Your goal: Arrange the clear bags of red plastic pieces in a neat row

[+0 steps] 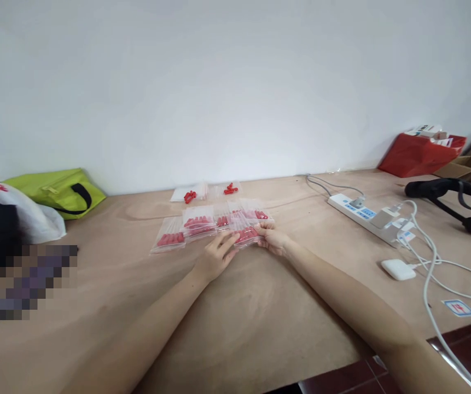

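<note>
My right hand (271,238) is closed on the right edge of a clear plastic bag (246,235) holding a row of small red pieces. My left hand (216,256) lies at the bag's left edge with its fingers stretched out, touching it. More bags of red pieces lie around: a stack (199,221) just left of centre, a single bag (170,238) at the far left, and another bag (255,212) behind my right hand. Toward the wall, loose red pieces (190,196) and a second small heap of red pieces (231,189) rest on flat clear bags.
At right, a white power strip (362,218) with plugs and cables, a white box-shaped device (398,269) and a black headset (457,202). A red bag (419,154) stands behind. At left are a lime-green bag (58,191), a white plastic bag (34,219) and a blurred flat object (30,284).
</note>
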{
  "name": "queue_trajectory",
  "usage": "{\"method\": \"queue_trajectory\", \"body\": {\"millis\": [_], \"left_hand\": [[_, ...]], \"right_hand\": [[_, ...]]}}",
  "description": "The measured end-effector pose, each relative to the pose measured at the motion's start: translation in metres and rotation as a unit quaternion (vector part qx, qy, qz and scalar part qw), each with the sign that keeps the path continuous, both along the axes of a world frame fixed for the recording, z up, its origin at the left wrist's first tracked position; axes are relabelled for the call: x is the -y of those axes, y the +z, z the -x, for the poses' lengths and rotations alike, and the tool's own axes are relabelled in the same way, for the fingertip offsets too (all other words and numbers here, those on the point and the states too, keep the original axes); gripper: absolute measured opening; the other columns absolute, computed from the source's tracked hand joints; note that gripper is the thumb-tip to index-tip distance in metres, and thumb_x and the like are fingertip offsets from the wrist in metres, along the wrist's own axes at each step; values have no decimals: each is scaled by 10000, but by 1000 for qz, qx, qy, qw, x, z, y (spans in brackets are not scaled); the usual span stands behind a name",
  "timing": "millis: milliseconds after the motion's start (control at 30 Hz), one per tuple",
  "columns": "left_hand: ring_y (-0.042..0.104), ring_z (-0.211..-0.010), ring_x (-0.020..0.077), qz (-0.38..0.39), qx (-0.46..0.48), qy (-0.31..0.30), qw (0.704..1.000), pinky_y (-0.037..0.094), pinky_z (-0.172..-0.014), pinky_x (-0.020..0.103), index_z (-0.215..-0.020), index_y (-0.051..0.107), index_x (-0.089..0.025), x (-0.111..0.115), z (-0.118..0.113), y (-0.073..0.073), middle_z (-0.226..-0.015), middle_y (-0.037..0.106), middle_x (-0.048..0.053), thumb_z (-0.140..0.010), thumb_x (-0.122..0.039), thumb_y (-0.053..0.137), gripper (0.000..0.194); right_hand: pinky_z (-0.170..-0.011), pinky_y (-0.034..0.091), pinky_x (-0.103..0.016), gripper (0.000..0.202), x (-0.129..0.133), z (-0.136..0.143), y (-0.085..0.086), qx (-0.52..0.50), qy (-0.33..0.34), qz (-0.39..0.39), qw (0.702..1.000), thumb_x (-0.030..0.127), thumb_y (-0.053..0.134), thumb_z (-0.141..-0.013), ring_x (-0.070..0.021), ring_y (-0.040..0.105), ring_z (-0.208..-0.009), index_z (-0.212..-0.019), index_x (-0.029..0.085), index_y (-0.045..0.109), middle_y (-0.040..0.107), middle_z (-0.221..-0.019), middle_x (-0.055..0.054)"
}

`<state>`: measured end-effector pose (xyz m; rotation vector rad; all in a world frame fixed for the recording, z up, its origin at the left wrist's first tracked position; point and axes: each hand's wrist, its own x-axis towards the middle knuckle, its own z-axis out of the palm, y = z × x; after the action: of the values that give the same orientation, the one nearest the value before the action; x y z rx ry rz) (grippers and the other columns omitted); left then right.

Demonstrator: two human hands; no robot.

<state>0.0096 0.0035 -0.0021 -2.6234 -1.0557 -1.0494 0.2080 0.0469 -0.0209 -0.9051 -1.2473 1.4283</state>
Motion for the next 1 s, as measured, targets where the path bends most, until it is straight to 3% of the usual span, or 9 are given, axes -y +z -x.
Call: {"method": "queue_trajectory", "body": {"millis": [167,233,300,367,433,533,600,767,1000], "left_hand": [[599,-848,130,-77,-43,-51,995,516,-763,257,-903,595,-192,-11,1,1,-867,631,35,-837,-172,426,182],[607,-820,125,-90,-36,-47,994,522,-744,250,-868,605,-189,-12,2,0,-846,640,34,-839,-176,425,182],[612,-812,122,-89,-22,-31,995,526,-737,244,-854,607,-187,-11,4,0,-855,644,37,-841,-180,418,189],[617,-814,121,-85,-11,-20,996,526,-742,240,-844,605,-183,-10,5,0,-864,646,41,-841,-174,413,192],[619,-814,121,-87,-6,-20,996,526,-745,236,-833,601,-175,-9,6,1,-866,649,46,-836,-161,415,187],[622,-815,124,-91,-7,-22,996,527,-750,236,-819,598,-167,-9,8,1,-868,652,52,-834,-155,417,182],[622,-822,122,-79,-10,-20,997,527,-762,239,-823,598,-169,-11,10,1,-869,654,49,-841,-168,410,189],[615,-865,120,-69,-22,-24,997,523,-804,249,-865,606,-178,-13,14,-1,-902,655,43,-852,-175,389,218],[624,-833,135,-108,-39,-6,993,531,-763,263,-846,614,-174,-11,11,0,-869,666,46,-837,-144,394,223]], "right_hand": [[-490,516,-225,258,7,-2,1,-4,-16,44,999,375,649,-675,-90,557,-557,-763,188,495,559,-686,2],[-538,527,-252,420,14,-7,1,37,-44,-9,998,346,705,-610,-100,569,-628,-929,210,467,560,-849,-15],[-571,525,-268,567,22,-13,0,130,-56,-125,982,288,735,-565,-104,563,-666,-1040,228,431,529,-980,-37],[-610,518,-277,476,28,-19,0,235,-58,-264,933,236,680,-624,-114,557,-707,-1046,222,460,510,-1024,-58],[-664,507,-291,268,31,-22,-1,309,-80,-383,867,194,557,-727,-138,557,-781,-990,215,514,525,-983,-67],[-716,489,-296,179,31,-22,-3,365,-127,-485,785,167,431,-808,-157,556,-831,-924,217,558,559,-887,-70],[-711,482,-285,200,29,-22,-5,389,-140,-501,760,178,392,-838,-153,562,-800,-903,223,576,573,-855,-68],[-681,463,-267,252,25,-25,-8,433,-139,-507,732,174,358,-853,-144,562,-743,-880,234,601,589,-834,-58],[-687,386,-289,282,25,-28,0,513,-156,-564,628,115,354,-835,-131,532,-674,-780,207,615,607,-722,-38]]}}
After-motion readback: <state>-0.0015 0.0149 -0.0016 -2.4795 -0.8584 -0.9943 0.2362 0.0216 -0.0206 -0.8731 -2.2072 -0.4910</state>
